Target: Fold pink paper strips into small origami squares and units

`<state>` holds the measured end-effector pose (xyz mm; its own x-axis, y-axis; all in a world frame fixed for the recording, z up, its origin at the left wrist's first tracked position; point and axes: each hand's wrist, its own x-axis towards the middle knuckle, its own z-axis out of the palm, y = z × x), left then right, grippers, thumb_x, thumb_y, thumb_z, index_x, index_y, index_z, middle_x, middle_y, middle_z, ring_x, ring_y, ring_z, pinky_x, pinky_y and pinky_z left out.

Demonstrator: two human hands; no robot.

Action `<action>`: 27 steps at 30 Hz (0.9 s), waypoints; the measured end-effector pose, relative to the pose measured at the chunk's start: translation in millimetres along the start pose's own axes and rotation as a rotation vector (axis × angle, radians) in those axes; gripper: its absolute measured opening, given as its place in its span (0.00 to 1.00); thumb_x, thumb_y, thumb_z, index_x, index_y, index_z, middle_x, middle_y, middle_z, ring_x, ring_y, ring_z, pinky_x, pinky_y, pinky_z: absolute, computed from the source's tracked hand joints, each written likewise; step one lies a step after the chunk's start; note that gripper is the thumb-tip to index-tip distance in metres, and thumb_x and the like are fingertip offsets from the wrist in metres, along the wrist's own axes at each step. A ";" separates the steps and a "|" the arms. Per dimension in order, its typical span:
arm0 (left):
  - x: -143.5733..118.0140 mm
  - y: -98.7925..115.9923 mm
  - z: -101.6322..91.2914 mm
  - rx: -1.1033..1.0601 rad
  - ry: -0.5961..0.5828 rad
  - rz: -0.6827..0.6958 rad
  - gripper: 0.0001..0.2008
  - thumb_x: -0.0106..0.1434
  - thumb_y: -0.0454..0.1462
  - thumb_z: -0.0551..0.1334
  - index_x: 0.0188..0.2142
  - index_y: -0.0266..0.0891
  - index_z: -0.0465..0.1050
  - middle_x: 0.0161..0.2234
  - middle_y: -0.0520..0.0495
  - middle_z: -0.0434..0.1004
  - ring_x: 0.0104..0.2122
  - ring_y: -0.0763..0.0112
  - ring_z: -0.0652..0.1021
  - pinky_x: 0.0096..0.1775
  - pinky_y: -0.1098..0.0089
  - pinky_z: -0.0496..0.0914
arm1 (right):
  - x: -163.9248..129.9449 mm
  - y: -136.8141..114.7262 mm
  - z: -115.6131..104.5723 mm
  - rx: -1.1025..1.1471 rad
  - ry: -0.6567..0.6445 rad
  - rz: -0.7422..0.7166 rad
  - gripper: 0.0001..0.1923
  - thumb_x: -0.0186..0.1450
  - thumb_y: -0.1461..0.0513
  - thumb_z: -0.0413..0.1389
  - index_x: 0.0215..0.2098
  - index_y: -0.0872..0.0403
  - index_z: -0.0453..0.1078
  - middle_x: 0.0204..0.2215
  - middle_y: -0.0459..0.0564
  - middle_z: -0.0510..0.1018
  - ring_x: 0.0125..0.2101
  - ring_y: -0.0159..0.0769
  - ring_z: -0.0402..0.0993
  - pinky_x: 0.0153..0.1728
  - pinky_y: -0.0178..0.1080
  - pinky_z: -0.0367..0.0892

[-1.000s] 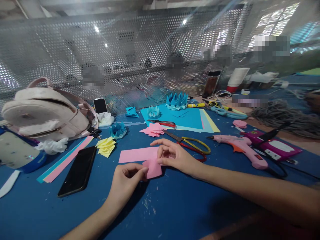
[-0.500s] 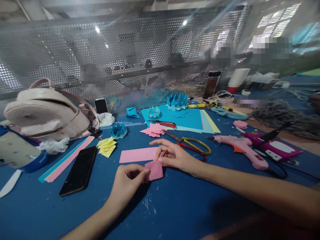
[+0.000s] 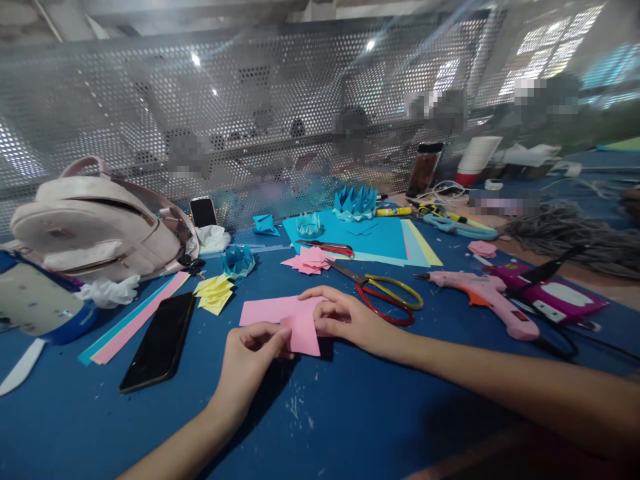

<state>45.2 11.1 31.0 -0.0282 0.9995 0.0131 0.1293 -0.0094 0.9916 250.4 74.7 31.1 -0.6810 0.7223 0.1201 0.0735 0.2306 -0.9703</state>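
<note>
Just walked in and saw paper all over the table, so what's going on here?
A person is working a small pink paper square with both hands: the left hand pinches its left edge, the right hand holds its right side. It lies over a pink strip on the blue table. Scissors and a pink glue gun lie nearby.

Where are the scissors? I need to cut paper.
In the head view, the scissors lie open on the blue table, right of centre, between the right hand and the pink glue gun.
</note>
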 end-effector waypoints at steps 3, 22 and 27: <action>-0.2 0.4 -0.6 -0.019 0.035 0.001 0.17 0.54 0.47 0.68 0.20 0.35 0.77 0.19 0.47 0.76 0.22 0.69 0.75 0.28 0.73 0.69 | -1.0 0.7 1.0 -0.056 -0.006 -0.034 0.23 0.64 0.55 0.59 0.56 0.51 0.63 0.30 0.44 0.72 0.31 0.33 0.69 0.33 0.35 0.62; 6.5 -6.0 1.5 -0.082 0.064 -0.020 0.14 0.46 0.41 0.73 0.28 0.35 0.75 0.19 0.56 0.69 0.20 0.77 0.68 0.25 0.77 0.61 | -9.8 -10.3 12.4 -0.087 -0.036 0.005 0.26 0.59 0.67 0.60 0.55 0.49 0.62 0.30 0.41 0.70 0.32 0.31 0.68 0.37 0.35 0.65; 6.0 -7.1 0.9 -0.169 0.042 -0.015 0.16 0.48 0.39 0.73 0.30 0.37 0.69 0.19 0.58 0.68 0.20 0.78 0.69 0.26 0.79 0.62 | -7.3 -7.7 9.0 -0.098 -0.025 -0.027 0.23 0.62 0.65 0.58 0.55 0.51 0.63 0.29 0.42 0.71 0.32 0.32 0.69 0.38 0.36 0.65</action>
<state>45.0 17.3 23.9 -0.0712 0.9975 -0.0001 -0.0399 -0.0027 0.9992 248.3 61.8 35.8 -0.7017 0.6986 0.1399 0.1245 0.3135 -0.9414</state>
